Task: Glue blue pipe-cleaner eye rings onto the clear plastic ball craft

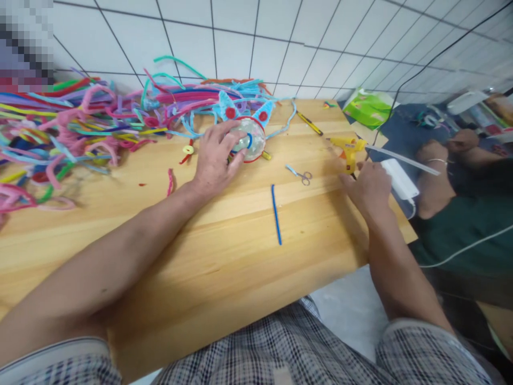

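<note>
My left hand (218, 155) has its fingers and thumb closed on a clear round piece (256, 144) with a red rim, a blue ring and blue fuzzy ears with red dots. Part of it is hidden under the fingers. At the table's right side, my right hand (371, 184) is closed at the handle of a yellow hot glue gun (349, 149); its fingers are partly smeared. A clear glue stick (404, 159) sticks out behind the gun. Between the hands lie small scissors (298, 174) and a blue pipe cleaner (276, 214).
Heaped pipe cleaners (80, 123) of many colours cover the table's (224, 251) back left. A yellow utility knife (309, 123) lies near the wall. Past the right edge are a white power adapter (401, 179), a green packet (368, 108) and another person's arm (435, 176). A black cable (425, 67) hangs at right.
</note>
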`<state>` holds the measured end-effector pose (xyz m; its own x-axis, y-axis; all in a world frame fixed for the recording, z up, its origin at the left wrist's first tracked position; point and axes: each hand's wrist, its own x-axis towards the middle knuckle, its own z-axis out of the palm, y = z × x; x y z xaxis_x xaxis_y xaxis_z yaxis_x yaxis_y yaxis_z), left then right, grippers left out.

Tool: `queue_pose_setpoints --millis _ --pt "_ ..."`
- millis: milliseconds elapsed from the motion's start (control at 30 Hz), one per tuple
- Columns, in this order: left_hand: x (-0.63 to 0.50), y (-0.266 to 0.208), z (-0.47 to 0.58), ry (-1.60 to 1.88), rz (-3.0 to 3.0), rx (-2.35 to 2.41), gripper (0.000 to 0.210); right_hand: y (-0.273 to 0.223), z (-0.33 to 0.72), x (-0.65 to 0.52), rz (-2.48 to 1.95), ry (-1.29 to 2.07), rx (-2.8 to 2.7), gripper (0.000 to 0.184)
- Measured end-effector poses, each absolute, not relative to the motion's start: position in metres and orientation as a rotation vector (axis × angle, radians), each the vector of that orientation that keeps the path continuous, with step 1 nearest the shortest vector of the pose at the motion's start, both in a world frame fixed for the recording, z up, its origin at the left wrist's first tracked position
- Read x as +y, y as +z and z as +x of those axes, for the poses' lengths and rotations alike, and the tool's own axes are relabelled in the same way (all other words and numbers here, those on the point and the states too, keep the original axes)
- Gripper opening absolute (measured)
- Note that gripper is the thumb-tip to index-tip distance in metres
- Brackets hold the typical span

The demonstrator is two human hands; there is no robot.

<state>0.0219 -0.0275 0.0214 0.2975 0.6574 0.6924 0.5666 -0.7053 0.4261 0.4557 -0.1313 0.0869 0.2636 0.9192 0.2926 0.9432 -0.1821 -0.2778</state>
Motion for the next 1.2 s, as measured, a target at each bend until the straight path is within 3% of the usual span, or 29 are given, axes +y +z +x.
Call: queue_pose_setpoints --millis 133,267,500,667,1200 --pt "-0.022 0.017 0.02 1.381 2.42 1.096 0.056 0.112 0.384 -0.155 -1.684 0.197 -1.799 0.034" --pt "-0.032 0.029 0.02 1.364 2.41 1.157 0.041 0.124 0.31 -0.115 -1.33 0.476 -1.751 0.047" --pt "-0.041 0.038 0.023 1.325 2.396 1.194 0.042 0.075 0.257 -0.031 -1.301 0.762 -1.623 0.085" --pt "-0.043 0.041 0.023 1.249 2.379 1.231 0.041 0.054 0.257 -0.029 -1.282 0.815 -1.604 0.086" --pt "-0.048 0.047 0.027 1.352 2.441 1.202 0.034 0.05 0.243 -0.026 -1.27 0.823 -1.568 0.075"
